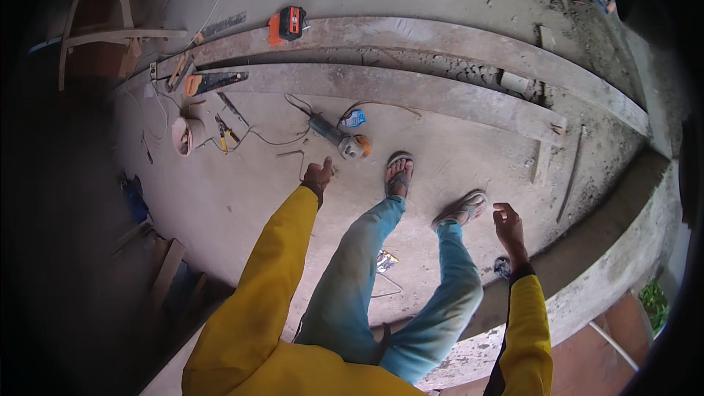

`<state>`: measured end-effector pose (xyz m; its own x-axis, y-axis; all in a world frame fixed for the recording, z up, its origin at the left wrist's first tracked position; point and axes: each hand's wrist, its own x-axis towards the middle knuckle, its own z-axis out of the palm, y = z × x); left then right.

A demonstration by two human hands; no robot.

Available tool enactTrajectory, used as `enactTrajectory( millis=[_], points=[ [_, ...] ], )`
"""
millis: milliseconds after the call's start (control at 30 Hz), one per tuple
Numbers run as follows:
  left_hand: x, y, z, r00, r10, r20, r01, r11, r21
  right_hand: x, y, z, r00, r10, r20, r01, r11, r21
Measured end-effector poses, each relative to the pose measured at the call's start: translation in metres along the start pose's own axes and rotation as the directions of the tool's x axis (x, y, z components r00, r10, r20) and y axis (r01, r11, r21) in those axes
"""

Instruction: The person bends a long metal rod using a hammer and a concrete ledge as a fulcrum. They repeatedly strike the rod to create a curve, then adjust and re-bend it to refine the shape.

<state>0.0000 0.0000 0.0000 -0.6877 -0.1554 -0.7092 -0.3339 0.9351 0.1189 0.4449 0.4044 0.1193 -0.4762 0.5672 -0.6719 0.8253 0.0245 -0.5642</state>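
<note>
Soft daylight falls across the middle of the view, leaving the grey floor (257, 132) evenly pale with faint, diffuse shadows. The left side sinks into deep gloom, where the timber piece (169, 271) and its surroundings lose most detail. Toward the lower right it is brighter, with a lit patch of green leaves (653, 306). The yellow sleeve (275, 249) keeps strong color, while the left hand (317, 175) looks dark against the floor. Wide-lens distortion bows the long board (411, 31) into an arch, and black surrounds the rounded picture edge. Fine detail is slightly soft.
</note>
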Motion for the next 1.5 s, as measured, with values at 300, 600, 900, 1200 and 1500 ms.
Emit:
enactTrajectory(
  millis=[300,600,900,1200,1500],
  points=[
    [0.204,-0.022,0.151,0.82,-0.329,-0.469,0.281,0.944,-0.171,0.287,0.002,0.152,0.863,-0.318,0.392,0.499,0.653,-0.57],
    [0.181,0.001,0.131,0.962,-0.117,-0.245,0.006,0.911,-0.413,0.414,0.013,0.207,0.669,-0.402,0.625,0.743,0.331,-0.582],
    [0.168,-0.14,0.083,0.977,0.188,-0.099,-0.088,-0.067,-0.994,0.373,0.047,0.184,0.814,-0.362,0.455,0.582,0.517,-0.628],
    [0.213,-0.243,0.078,0.986,0.143,-0.086,-0.082,-0.032,-0.996,0.395,0.055,0.212,0.7,-0.687,0.194,0.631,0.469,-0.618],
    [0.218,-0.26,0.132,0.995,0.098,-0.01,-0.003,-0.07,-0.998,0.36,-0.022,0.266,0.707,-0.696,0.123,0.62,0.527,-0.581]
  ],
)
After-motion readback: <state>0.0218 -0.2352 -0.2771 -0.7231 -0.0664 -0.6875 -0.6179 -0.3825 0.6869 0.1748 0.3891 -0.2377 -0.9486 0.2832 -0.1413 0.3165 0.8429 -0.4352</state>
